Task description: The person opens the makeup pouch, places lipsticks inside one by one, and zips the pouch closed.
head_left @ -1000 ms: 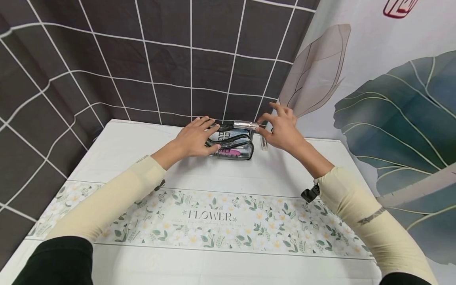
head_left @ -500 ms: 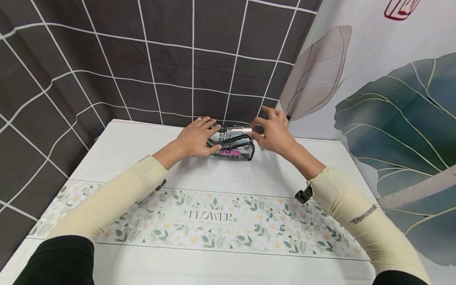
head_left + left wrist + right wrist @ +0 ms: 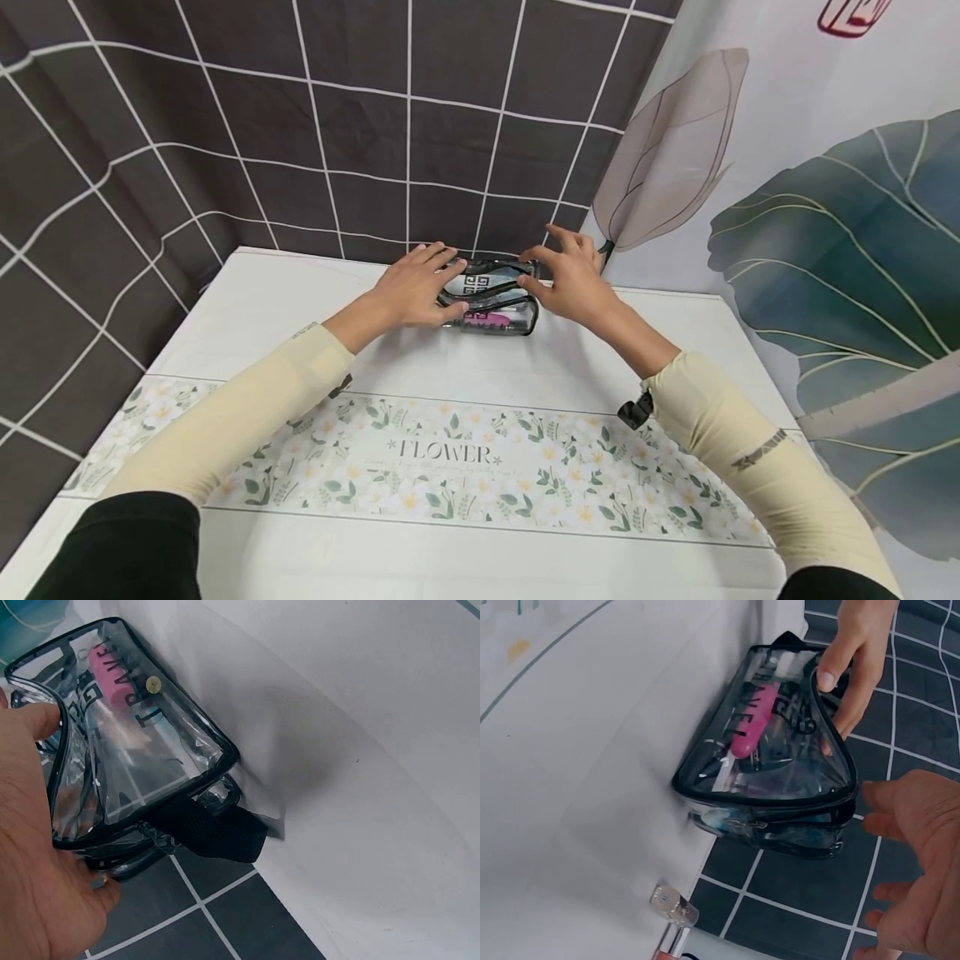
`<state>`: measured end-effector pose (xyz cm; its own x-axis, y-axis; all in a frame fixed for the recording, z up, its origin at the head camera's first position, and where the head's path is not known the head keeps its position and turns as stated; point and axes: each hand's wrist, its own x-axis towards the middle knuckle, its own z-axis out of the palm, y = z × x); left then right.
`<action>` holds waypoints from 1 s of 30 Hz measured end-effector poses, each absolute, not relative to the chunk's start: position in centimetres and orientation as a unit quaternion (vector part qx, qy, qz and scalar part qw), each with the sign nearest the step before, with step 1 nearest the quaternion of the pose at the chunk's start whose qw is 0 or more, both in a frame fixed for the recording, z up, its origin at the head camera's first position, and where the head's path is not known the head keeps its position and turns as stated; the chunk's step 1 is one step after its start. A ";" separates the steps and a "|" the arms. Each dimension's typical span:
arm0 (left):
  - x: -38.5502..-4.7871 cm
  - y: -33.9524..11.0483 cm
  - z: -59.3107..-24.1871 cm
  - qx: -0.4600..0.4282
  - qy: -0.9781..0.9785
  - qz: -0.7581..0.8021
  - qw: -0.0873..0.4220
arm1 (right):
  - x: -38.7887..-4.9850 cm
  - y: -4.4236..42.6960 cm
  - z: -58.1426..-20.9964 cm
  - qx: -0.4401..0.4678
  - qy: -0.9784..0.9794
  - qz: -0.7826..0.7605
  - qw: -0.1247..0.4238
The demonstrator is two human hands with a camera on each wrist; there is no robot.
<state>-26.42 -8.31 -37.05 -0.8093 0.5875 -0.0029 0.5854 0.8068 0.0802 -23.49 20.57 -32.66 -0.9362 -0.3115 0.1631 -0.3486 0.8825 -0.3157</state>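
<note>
A clear pouch with black edging [image 3: 516, 320] lies near the table's back edge. My left hand [image 3: 412, 290] grips its left part; in the right wrist view the thumb of that hand [image 3: 860, 660] is on the black rim of the opening. Inside the pouch [image 3: 139, 772] a pink item [image 3: 111, 676] shows through the plastic, beside other things too blurred to tell. At the pouch's right end is my right hand [image 3: 573, 279], its fingers loosely bent and apart. Nothing shows between the fingers of my right hand [image 3: 922, 859] in the right wrist view.
Two small cosmetic tubes, one with a clear cap [image 3: 667, 901] and one pinkish [image 3: 669, 945], lie beyond the pouch's right end. The white table cover [image 3: 300, 533] has a floral band. A dark grid-patterned cloth [image 3: 360, 125] hangs behind, and a leaf-printed curtain [image 3: 840, 233] at the right.
My right hand has moved left to the pouch, and the silvery tube it pinched over the opening no longer shows in its fingers. My left hand has kept its place on the pouch.
</note>
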 end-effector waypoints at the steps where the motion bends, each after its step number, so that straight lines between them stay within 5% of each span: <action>1: -26.4 -8.3 -37.0 0.309 0.950 0.038 0.014 | -23.5 20.6 -32.8 0.170 -0.968 0.176 0.054; 22: -26.4 -8.8 -35.5 0.316 0.947 0.043 0.041 | -23.1 23.6 -33.1 0.160 -0.965 0.197 0.071; 30: -25.4 -8.3 -34.5 0.347 0.937 0.038 -0.011 | -23.2 24.6 -33.4 0.148 -0.967 0.196 0.069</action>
